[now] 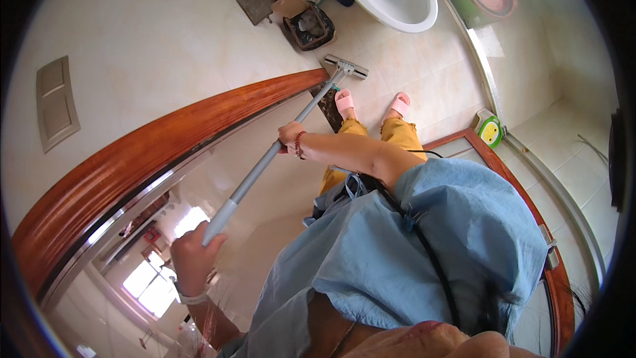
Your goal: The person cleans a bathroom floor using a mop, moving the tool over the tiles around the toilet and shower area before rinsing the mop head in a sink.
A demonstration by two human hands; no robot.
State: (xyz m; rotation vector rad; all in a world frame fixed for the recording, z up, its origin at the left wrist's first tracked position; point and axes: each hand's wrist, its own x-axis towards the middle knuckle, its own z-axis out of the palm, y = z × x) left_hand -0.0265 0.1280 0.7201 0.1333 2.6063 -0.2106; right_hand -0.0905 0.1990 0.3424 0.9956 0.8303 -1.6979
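A mop [255, 171] with a long grey handle slants across the view, from the lower left up to its silver crosswise head [358, 70] on the tiled floor. Low on the shaft, nearer the head, my right hand [290, 136] is wrapped round it, with a red beaded bracelet at the wrist. My left hand [193, 260] grips the upper end of the handle, and a pale band circles that wrist. The head lies by the end of the wooden door frame, near my feet in pink slippers [344, 101]. What is under the head is hidden.
A lined waste bin [310, 30] stands just beyond the mop head, with a white toilet [397, 0] to its right. The reddish wooden frame [179, 118] runs along the left. A glass partition rail [474, 46] and a green-yellow round object [490, 130] are at the right.
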